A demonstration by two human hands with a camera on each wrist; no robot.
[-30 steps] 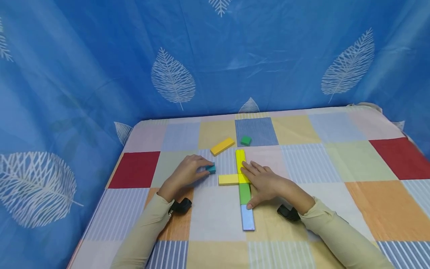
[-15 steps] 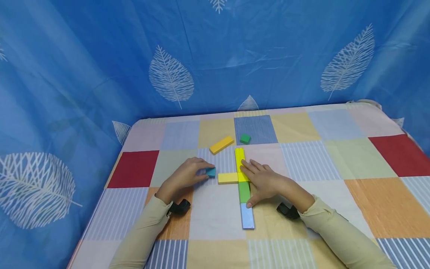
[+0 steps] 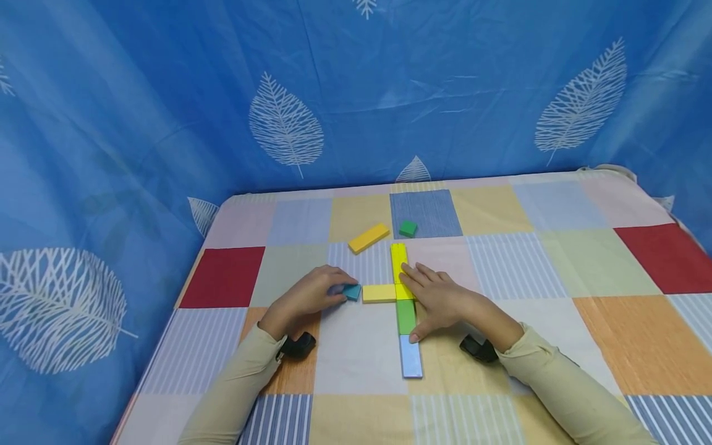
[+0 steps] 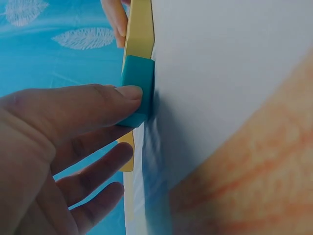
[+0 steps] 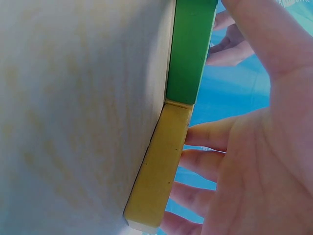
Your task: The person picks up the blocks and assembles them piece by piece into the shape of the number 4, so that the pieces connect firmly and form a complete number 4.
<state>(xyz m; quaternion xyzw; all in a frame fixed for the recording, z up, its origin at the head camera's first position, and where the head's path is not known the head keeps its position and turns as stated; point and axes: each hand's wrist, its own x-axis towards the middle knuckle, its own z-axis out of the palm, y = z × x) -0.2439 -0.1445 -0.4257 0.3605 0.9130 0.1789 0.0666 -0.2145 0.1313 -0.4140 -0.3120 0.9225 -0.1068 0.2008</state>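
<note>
Between thumb and fingers, my left hand (image 3: 308,298) pinches a small teal block (image 4: 138,81). That block is right at the left end of a pale yellow block (image 3: 378,293), which juts sideways from a column of blocks. From far to near the column has bright yellow (image 3: 398,259), green (image 3: 406,317) and light blue (image 3: 411,358) blocks laid end to end. My right hand (image 3: 442,304) lies spread along the column's right side, fingertips at the yellow part and thumb near the green and blue joint. In the right wrist view its fingers are at the side of the yellow block (image 5: 159,161).
Beyond the column, a loose orange-yellow block (image 3: 369,238) and a small dark green block (image 3: 408,228) lie on the patchwork cloth (image 3: 356,352). A blue curtain (image 3: 445,111) with white leaves hangs behind and to the left of the table.
My left hand has brought the teal block slightly nearer to me and to the right, up against the pale yellow block's end. The right hand stays in place.
</note>
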